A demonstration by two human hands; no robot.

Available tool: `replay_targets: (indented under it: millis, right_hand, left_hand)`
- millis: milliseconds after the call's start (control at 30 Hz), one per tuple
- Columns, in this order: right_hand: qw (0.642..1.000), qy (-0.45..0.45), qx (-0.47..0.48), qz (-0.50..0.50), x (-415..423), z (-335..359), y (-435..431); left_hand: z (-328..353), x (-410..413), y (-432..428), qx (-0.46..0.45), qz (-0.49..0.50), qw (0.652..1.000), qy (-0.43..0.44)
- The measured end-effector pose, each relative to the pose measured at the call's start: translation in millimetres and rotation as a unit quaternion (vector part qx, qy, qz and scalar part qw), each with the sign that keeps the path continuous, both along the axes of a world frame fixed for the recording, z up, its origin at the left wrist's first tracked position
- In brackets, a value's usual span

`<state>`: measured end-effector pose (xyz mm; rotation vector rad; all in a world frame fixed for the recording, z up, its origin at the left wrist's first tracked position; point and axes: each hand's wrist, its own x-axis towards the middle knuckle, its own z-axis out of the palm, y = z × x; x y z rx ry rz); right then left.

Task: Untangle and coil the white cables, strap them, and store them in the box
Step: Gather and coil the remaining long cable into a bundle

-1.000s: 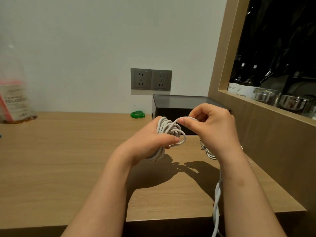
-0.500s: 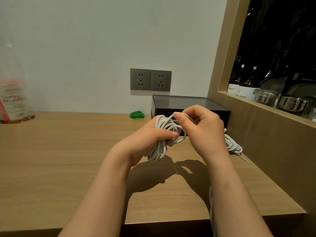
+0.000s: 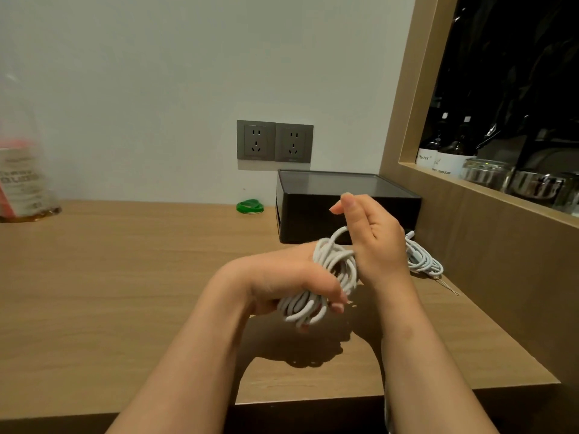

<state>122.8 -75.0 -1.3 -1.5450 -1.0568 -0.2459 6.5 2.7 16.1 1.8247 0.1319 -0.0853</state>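
My left hand [image 3: 291, 277] grips a thick coil of white cable [image 3: 333, 274] above the wooden desk [image 3: 125, 292]. My right hand [image 3: 376, 242] is just right of the coil, touching it, with a strand looping up from the coil into its curled fingers and one finger raised. A second white cable bundle [image 3: 423, 261] lies on the desk behind my right hand, partly hidden by it. The black box [image 3: 313, 220] stands against the wall beyond both hands. A green strap [image 3: 250, 206] lies left of the box.
A plastic bottle [image 3: 25, 183] stands at the far left by the wall. Two wall sockets [image 3: 274, 140] sit above the box. On the right, a wooden shelf frame [image 3: 470, 195] holds bottles and metal jars. A thin metal pin [image 3: 448, 286] lies beside the second bundle.
My right hand has carried the strand up and over the right side of the coil. My left hand has turned and dropped slightly with the coil. The second bundle has come into view.
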Motion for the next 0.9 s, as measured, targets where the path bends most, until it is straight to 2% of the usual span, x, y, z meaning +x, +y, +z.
replay_targets:
  millis: [100, 200, 267, 400, 500, 633, 700, 767, 900]
  right_hand:
    - [0.999, 0.041, -0.016, 0.008, 5, 1, -6]
    - [0.998, 0.063, 0.019, -0.006, 5, 3, -8]
    - [0.997, 0.075, 0.005, 0.007, 2, 4, -7]
    - [0.991, 0.117, -0.037, 0.053, -3, 10, -6]
    - [0.983, 0.136, -0.093, 0.086, -2, 14, -11]
    - [0.956, 0.162, -0.203, 0.138, -4, 16, -17]
    - [0.943, 0.155, -0.252, 0.154, -5, 16, -19]
    - [0.936, 0.142, -0.28, 0.157, -4, 17, -21]
    - [0.952, 0.107, -0.266, 0.106, -3, 20, -22]
  left_hand:
    - [-6, 5, -2, 0.009, -0.028, 0.999, -0.012]
    - [-7, 8, 2, -0.112, 0.015, 0.99, -0.08]
    - [-6, 6, 8, -0.196, 0.05, 0.972, -0.117]
    - [-5, 7, 10, -0.292, 0.131, 0.937, -0.14]
    - [-4, 8, 14, -0.384, 0.191, 0.891, -0.148]
    - [-4, 3, 29, -0.513, 0.257, 0.801, -0.168]
    - [-5, 2, 34, -0.533, 0.308, 0.767, -0.181]
    - [-6, 3, 35, -0.531, 0.35, 0.746, -0.198]
    - [-6, 3, 39, -0.525, 0.405, 0.71, -0.238]
